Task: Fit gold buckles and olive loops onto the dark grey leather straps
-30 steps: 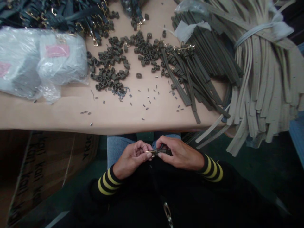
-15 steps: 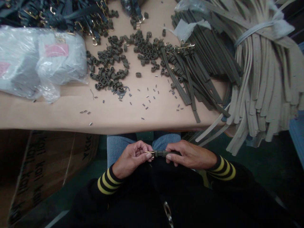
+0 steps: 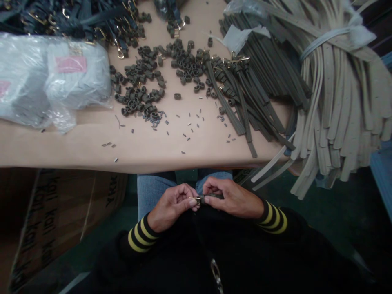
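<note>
Over my lap, just below the table edge, my left hand (image 3: 177,204) pinches a small gold buckle (image 3: 196,200) between thumb and fingers. My right hand (image 3: 229,198) grips the dark olive strap (image 3: 218,196) attached to that buckle, its thumb and fingertips close beside the metal. The two hands are nearly touching. Much of the strap is hidden by the right fingers.
The table (image 3: 147,151) bears many olive loops (image 3: 143,100), small metal staples, olive straps (image 3: 239,98) with buckles and a large beige strap bundle (image 3: 333,94). Plastic-wrapped packs (image 3: 79,77) and dark straps (image 3: 82,24) lie left. A cardboard box (image 3: 70,204) stands below left.
My right hand has moved left along the strap, closer to the buckle, covering more of it. My left hand still holds the buckle, having moved very slightly.
</note>
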`<action>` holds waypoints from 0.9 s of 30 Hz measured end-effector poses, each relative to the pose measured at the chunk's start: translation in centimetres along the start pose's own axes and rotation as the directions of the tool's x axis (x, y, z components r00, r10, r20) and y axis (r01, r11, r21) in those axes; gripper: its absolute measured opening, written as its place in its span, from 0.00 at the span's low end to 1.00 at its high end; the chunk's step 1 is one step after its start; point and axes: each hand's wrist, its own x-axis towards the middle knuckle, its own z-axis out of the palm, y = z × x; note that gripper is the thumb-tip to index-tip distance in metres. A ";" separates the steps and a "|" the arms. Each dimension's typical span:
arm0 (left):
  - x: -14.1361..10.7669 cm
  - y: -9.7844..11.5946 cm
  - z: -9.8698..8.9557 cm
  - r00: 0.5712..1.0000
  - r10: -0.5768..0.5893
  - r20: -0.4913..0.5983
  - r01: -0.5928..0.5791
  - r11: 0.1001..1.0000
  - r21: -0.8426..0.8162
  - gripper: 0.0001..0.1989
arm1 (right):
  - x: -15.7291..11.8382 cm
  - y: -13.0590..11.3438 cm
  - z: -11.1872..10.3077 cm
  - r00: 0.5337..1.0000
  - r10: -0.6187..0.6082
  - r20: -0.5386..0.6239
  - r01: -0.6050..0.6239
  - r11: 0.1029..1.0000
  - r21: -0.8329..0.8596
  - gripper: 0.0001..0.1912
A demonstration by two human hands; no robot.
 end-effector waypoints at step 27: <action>0.0 0.6 -0.1 0.999 0.007 -0.032 -0.008 0.999 -0.038 0.10 | -1.1 1.2 -1.7 0.974 0.083 0.209 -0.091 0.996 0.025 0.11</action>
